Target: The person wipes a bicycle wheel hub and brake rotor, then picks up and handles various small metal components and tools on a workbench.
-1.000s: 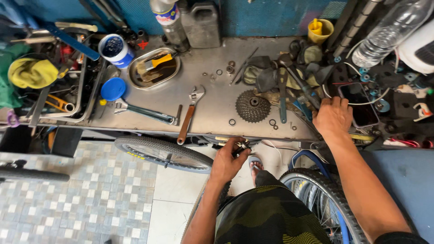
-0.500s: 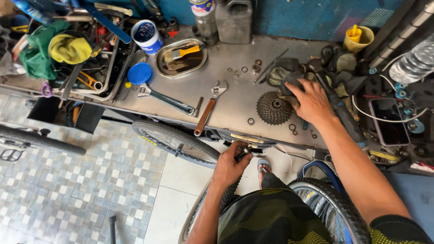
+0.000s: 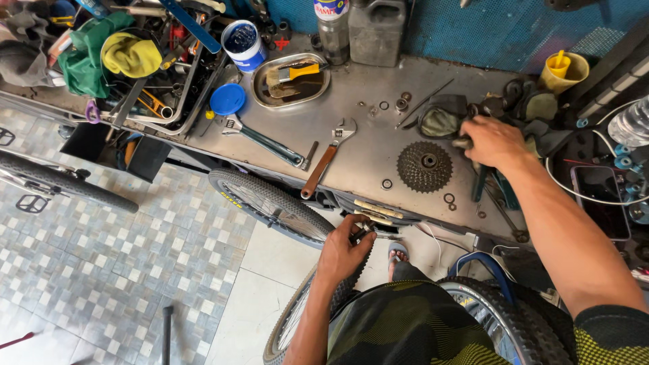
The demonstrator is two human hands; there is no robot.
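Note:
My right hand [image 3: 495,142] reaches onto the metal workbench [image 3: 358,159] and closes on a dark tool handle among greasy rags and tools, just right of a toothed cassette sprocket [image 3: 424,166]. My left hand [image 3: 346,251] is below the bench edge, fingers pinched on a small metal part at the rim of a bicycle wheel [image 3: 301,311] standing between my knees. A second wheel [image 3: 270,203] leans under the bench.
On the bench lie an adjustable wrench with a brown handle [image 3: 324,161], a larger wrench [image 3: 260,140], a steel dish with a brush [image 3: 291,80], a blue tub [image 3: 243,44], a yellow cup [image 3: 558,71] and a tray of tools [image 3: 145,81]. Tiled floor lies to the left.
My right hand moved left along the bench from the cables to the tools beside the sprocket. The view shifted, so the bench shows more of its left side. My left hand stayed at the wheel.

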